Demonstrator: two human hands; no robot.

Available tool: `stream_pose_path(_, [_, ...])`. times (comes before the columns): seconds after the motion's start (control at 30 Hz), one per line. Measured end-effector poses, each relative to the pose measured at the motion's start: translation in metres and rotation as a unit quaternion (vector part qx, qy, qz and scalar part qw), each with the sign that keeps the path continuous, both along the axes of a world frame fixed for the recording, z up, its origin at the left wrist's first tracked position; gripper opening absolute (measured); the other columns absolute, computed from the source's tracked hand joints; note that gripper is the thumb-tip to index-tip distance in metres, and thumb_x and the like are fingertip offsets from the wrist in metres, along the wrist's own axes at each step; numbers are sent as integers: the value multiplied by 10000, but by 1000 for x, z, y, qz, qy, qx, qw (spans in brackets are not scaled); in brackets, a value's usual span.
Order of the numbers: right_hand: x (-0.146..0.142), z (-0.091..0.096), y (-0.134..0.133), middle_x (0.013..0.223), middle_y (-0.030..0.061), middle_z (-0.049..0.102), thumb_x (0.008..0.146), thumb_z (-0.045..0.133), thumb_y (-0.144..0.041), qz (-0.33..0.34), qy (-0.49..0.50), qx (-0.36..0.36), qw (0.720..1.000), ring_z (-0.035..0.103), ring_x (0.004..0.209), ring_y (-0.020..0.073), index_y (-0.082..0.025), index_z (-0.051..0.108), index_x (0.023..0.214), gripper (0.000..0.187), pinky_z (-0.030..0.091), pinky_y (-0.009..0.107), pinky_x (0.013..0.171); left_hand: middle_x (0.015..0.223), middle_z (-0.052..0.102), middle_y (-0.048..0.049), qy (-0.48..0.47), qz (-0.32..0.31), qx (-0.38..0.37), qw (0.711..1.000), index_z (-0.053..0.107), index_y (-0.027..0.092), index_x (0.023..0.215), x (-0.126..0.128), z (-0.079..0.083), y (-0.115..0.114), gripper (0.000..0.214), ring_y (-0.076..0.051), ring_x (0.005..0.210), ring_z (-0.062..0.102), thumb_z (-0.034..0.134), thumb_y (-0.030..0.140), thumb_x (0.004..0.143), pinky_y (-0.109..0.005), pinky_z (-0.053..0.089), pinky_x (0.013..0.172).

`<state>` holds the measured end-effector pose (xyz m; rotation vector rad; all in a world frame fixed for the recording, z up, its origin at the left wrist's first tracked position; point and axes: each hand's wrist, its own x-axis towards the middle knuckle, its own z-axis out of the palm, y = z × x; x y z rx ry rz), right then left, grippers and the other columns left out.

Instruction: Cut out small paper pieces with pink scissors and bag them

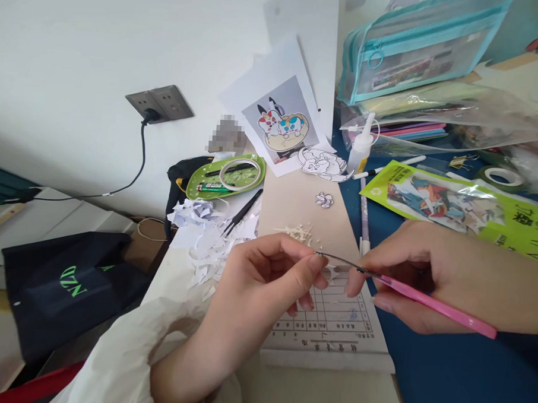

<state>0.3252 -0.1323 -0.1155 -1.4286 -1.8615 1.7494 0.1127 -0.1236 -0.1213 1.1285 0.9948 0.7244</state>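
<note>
Pink-handled scissors (442, 307), seen edge-on, are in my right hand (408, 273), with the fingers closed around the handles. Their thin, curved dark blades point left and reach the fingertips of my left hand (277, 279). Thumb and index finger of that hand are pinched together; whatever lies between them is too small or hidden to name. Both hands are above a printed form pad (320, 340). Just beyond the left fingers lies a small pile of cream paper clippings (301, 231). Farther back rests a small cut-out drawing (324, 200), near a larger outlined cut-out (322, 163).
White paper scraps (202, 255) and black tweezers (242, 212) lie left. Behind them is a green tray (192, 186) with a tape roll (223, 179). A colour print (285, 122) leans at the back. Right are a glue bottle (359, 152), lime-green packet (447, 203) and clear pouch (418, 53).
</note>
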Motion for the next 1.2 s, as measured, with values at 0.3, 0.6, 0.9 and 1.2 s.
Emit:
stream_pose_path(0.3, [-1,1,2,509,-67,469,675,655,-153,7,-9,-3,1000,383,458,71,-202,701,834,172,346,173,451,594,644,38,0,-4,-3,1000,668,170,681,-1,1,0,140,-42,460,525,687,242,799,-113,427,437])
stream_pose_path(0.6, [-1,2,2,502,-57,479,649,656,-155,1,-15,-3,1000,401,465,85,-195,712,826,190,346,181,448,588,646,40,-9,-6,-3,1000,674,173,678,-1,1,0,138,-38,456,530,691,242,796,-106,427,434])
stream_pose_path(0.9, [-1,1,1,489,-65,469,652,642,-154,-5,-30,9,1000,376,444,77,-222,713,808,184,332,174,435,586,647,48,-20,-5,-7,1000,674,168,680,0,0,1,138,-28,447,529,684,229,803,-97,433,435])
stream_pose_path(1.2, [2,-3,-2,490,-68,462,690,626,-188,-13,-19,55,998,367,432,74,-232,701,793,134,327,174,423,583,639,57,-8,-3,-12,1000,667,176,670,-1,0,1,152,-25,448,527,693,252,799,-94,429,430])
